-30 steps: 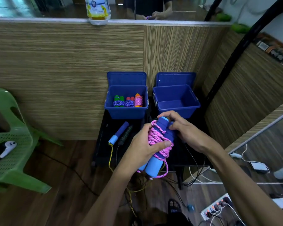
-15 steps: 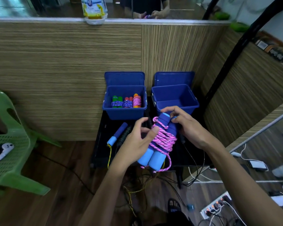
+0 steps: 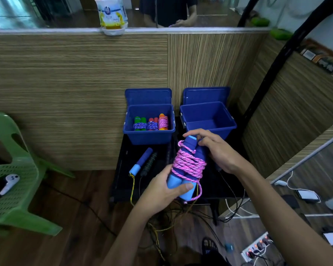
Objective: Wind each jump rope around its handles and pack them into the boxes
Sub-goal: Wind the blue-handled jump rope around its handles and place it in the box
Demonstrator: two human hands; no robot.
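Note:
I hold a jump rope with two blue handles (image 3: 181, 184) side by side, pink cord (image 3: 188, 165) wound around their middle. My left hand (image 3: 161, 191) grips the lower light-blue ends, thumb across the front. My right hand (image 3: 217, 150) holds the upper ends, fingers curled over the tops. A short pink loop hangs below the handles. Behind stand two open blue boxes: the left box (image 3: 149, 138) holds three wound ropes, the right box (image 3: 208, 120) shows no ropes inside.
On the low black table (image 3: 123, 181) lie a blue-handled rope (image 3: 140, 162) with yellow cord and a black-handled rope (image 3: 149, 163). A green plastic chair (image 3: 13, 179) with a white controller stands at left. Cables and a power strip (image 3: 258, 248) cover the floor. A wood-panel wall rises behind.
My left hand went from open fingers against the pink coil to gripping the lower ends of the handles. The bundle shifted slightly up and right.

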